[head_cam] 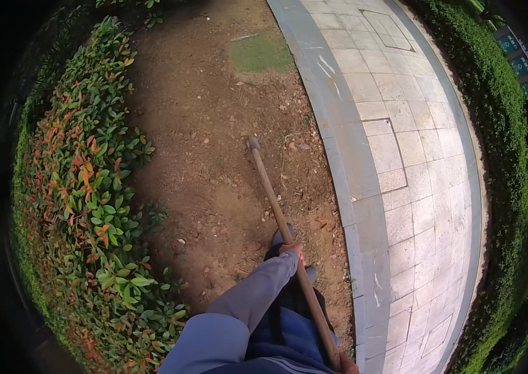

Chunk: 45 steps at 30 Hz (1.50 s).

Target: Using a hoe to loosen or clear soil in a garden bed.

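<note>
A long wooden handle point(271, 198) runs from the bottom edge up to a tool head point(253, 143) that rests on the bare soil point(212, 187); the head looks like a hoe or mattock, its blade mostly hidden. My left hand point(293, 251) is closed around the middle of the handle, just above my shoes. Near the handle's rear end, at the bottom edge, my right hand point(348, 364) grips it, only partly in view. A grey-blue sleeve covers my left arm.
A hedge with green and reddish leaves point(100, 196) borders the soil on the left. On the right lie a grey stone kerb point(338, 187) and a paved path point(418, 187) with inset covers, and beyond them another hedge point(507, 140). A green patch point(261, 53) lies ahead.
</note>
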Available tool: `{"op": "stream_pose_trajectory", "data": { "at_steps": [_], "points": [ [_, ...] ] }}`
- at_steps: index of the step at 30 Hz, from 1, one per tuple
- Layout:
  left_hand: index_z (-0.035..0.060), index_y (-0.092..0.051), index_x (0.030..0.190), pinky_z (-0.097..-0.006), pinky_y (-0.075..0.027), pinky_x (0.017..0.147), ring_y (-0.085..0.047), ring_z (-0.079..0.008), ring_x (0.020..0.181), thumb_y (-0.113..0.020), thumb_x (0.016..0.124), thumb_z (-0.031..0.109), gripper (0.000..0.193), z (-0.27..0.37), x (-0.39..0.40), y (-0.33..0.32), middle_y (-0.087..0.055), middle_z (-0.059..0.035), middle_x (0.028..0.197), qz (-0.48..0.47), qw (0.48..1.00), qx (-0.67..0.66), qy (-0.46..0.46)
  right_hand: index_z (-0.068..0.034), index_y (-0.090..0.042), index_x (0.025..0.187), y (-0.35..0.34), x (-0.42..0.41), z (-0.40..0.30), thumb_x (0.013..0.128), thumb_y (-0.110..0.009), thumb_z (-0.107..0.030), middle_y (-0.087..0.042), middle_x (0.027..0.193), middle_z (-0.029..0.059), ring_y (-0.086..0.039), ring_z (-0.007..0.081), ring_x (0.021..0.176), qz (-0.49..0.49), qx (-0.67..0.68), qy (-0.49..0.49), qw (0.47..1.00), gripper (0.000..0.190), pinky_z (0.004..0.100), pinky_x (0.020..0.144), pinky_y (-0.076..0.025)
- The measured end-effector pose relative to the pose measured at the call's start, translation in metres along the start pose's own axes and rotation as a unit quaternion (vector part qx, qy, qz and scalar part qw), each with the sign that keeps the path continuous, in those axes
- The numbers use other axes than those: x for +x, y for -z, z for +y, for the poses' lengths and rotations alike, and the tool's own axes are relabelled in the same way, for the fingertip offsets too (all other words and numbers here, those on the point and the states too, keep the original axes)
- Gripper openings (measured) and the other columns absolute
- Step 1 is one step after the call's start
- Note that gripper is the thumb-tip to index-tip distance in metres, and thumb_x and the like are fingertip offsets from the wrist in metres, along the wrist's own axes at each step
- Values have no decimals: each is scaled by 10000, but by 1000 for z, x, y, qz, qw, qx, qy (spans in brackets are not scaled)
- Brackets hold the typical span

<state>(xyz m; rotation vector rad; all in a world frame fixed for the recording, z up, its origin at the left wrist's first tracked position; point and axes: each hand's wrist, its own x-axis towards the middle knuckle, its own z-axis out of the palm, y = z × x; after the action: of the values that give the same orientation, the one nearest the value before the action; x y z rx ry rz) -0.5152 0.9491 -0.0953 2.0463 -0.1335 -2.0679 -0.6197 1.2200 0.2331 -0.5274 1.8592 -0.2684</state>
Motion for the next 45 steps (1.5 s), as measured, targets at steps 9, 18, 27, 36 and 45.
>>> {"op": "stream_pose_trajectory", "data": {
  "at_steps": [9, 18, 27, 36, 45],
  "points": [
    [12, -535, 713, -336, -429, 329, -465, -185, 351, -552, 795, 151, 163, 145, -24, 60, -459, -65, 481, 146, 981, -60, -115, -84, -455, 1177, -11, 79, -57, 707, -621, -152, -588, 745, 247, -594, 412, 725, -21, -207, 111, 972, 503, 447, 622, -469],
    [37, -494, 699, -402, -438, 347, -452, -222, 362, -510, 818, 125, 149, -17, 9, 69, -452, -79, 528, 134, 989, -40, 53, -103, -410, 1215, 19, 12, -19, 728, -620, -211, -600, 810, 238, -584, 410, 774, -127, -186, 25, 974, 542, 473, 661, -455],
    [-16, -453, 701, -415, -446, 361, -483, -267, 380, -524, 795, 120, 180, -165, -41, 65, -468, -122, 508, -90, 983, -156, 26, -110, -419, 1217, 68, -88, 28, 702, -643, -199, -606, 811, 221, -588, 399, 780, -101, -307, 2, 947, 569, 462, 667, -459],
    [78, -416, 621, -346, -403, 344, -407, -193, 358, -507, 814, 123, 219, -56, -75, 116, -409, -61, 486, 115, 982, -127, -75, -105, -402, 1251, -13, -18, 73, 694, -633, -147, -594, 913, 235, -581, 393, 844, -73, -235, 113, 963, 604, 458, 716, -458],
    [23, -487, 729, -379, -435, 330, -484, -231, 357, -518, 808, 166, 166, -123, -11, 135, -469, -97, 475, 95, 994, -31, -34, -63, -391, 1266, -59, -44, 100, 708, -627, -156, -585, 897, 273, -591, 402, 834, -79, -207, 82, 972, 613, 426, 708, -471]
  ]
}}
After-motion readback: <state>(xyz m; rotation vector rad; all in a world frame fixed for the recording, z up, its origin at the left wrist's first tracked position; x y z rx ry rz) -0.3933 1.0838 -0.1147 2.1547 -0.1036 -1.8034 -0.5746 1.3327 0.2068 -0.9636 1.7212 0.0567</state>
